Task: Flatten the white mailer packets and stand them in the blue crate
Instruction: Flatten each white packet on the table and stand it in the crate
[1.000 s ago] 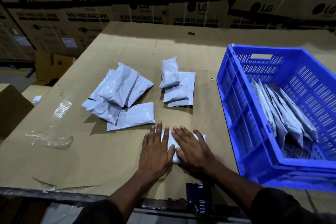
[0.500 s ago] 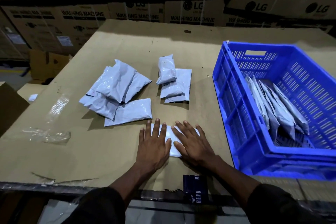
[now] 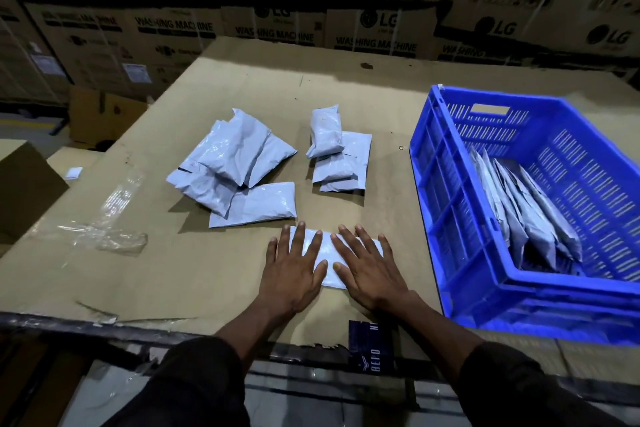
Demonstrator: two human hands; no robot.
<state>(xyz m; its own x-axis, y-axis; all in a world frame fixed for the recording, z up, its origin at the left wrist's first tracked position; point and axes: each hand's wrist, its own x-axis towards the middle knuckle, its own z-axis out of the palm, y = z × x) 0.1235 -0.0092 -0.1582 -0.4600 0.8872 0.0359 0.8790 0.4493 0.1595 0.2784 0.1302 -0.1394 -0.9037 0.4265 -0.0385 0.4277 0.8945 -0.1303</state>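
Note:
One white mailer packet [image 3: 328,253] lies flat near the front edge of the cardboard-covered table [image 3: 180,274]. My left hand [image 3: 294,270] and my right hand [image 3: 370,270] press on it side by side, palms down, fingers straight and spread. Behind them lie two piles of white packets: a larger loose pile [image 3: 235,166] on the left and a smaller stack [image 3: 337,152] in the middle. The blue crate [image 3: 460,218] stands at the right, with several packets [image 3: 530,215] leaning upright inside it.
Crumpled clear plastic film [image 3: 114,236] lies at the table's left. A dark printed label [image 3: 370,347] hangs over the front edge. Stacked washing machine cartons [image 3: 277,10] form a wall behind the table. Brown boxes [image 3: 24,194] stand at the left.
Both hands stay pressed flat on the same packet; the fingers have spread slightly over it. The camera view has shifted a little. Nothing else moved.

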